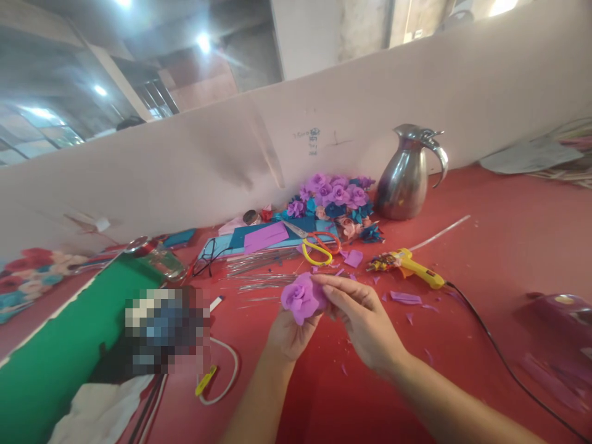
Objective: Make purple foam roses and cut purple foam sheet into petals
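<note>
A purple paper rose (298,299) with layered petals is held up over the red table. My left hand (291,336) is closed around its underside, the fingers largely hidden behind the bloom. With thumb and fingers pinched together, my right hand (365,320) grips an outer petal at the flower's right edge. Beyond the rose lie scissors (319,243) with one yellow and one red-orange handle. A yellow glue gun (411,268) rests to the right, a glue stick jutting from it. Purple paper scraps (406,298) are scattered around.
Behind sit a pile of paper flowers (340,194), coloured sheets (266,237), thin wires (259,277) and eyeglasses (210,258). A steel jug (404,179) stands near the white partition (185,166). The glue gun's black cord (490,336) crosses the right side. A green panel (69,339) is at left.
</note>
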A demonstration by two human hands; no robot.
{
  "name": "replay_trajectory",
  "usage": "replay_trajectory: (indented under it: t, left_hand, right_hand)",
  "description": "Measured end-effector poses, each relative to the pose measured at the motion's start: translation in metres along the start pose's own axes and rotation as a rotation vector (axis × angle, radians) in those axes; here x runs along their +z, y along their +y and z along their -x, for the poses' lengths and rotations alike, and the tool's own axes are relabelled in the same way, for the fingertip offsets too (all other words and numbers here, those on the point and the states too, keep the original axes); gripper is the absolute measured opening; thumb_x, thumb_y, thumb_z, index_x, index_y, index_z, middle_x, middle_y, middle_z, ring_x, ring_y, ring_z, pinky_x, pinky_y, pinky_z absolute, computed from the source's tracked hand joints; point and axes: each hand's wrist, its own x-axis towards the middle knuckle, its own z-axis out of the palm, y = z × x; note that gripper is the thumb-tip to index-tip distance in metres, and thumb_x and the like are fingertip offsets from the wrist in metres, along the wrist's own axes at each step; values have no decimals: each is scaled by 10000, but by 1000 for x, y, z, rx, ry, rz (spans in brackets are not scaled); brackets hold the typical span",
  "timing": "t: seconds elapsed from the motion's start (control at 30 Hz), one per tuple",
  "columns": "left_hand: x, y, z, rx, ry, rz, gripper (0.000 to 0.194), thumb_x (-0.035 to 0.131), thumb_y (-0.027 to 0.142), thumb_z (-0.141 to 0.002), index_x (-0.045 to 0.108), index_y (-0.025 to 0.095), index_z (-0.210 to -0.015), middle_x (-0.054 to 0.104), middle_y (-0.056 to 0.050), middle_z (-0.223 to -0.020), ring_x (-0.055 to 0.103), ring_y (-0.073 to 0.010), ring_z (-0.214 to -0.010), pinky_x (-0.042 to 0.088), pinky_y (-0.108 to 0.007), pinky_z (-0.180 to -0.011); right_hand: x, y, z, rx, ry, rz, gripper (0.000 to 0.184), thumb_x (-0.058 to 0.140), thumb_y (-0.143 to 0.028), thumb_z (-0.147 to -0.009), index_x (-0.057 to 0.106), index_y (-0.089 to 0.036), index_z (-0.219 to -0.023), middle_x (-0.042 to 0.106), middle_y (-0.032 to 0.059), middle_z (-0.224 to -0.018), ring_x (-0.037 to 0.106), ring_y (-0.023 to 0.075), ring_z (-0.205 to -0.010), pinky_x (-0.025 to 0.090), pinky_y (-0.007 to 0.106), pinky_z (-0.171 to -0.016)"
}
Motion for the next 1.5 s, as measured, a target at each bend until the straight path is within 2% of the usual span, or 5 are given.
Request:
replay_trajectory:
  t: [0.33, 0.63, 1.0, 1.33, 1.5]
  left_hand:
    - [-4, 1, -2, 13, -76, 56, 187, 765, 93, -586, 602, 154, -656, 581, 23, -661, 541, -88, -620, 478, -211, -595]
    - [-12, -3, -5, -9, 1, 3, 244, 802, 124, -528, 633, 166, -699, 648, 1, -724, 593, -122, -686, 499, -235, -641]
    - [-6, -5, -2, -39, -91, 50, 266, 777, 101, -591, 660, 195, -810, 698, 0, -856, 650, -159, -858, 528, -263, -769]
    - [-16, -9, -6, -23, -15, 184, 217, 762, 145, -652, 643, 198, -825, 677, 11, -805, 634, -128, -743, 526, -277, -745]
    - [-13, -10, -7, 23, -74, 144, 290, 781, 115, -606, 659, 200, -854, 677, 16, -774, 631, -117, -725, 504, -230, -725]
  right_hand:
    - [1, -4, 1, 50, -83, 63, 313, 539, -450, -844, 648, -181, -729, 571, -1, -641, 503, 132, -613, 388, 244, -559]
    - [0, -1, -3, 173, -6, -70, 220, 637, -387, -771, 608, -209, -897, 610, -20, -748, 544, 107, -630, 426, 233, -597]
    - [-1, -6, -2, -4, -42, 14, 225, 691, -268, -738, 621, -217, -946, 621, 0, -816, 552, 111, -703, 436, 225, -611]
    - [-2, -2, -3, 17, 147, 46, 83, 637, -253, -759, 602, -218, -825, 505, -60, -586, 429, 78, -519, 318, 208, -498]
    - [1, 5, -2, 71, -42, 122, 128, 669, -238, -725, 661, -201, -847, 621, -14, -719, 508, 113, -637, 393, 237, -620]
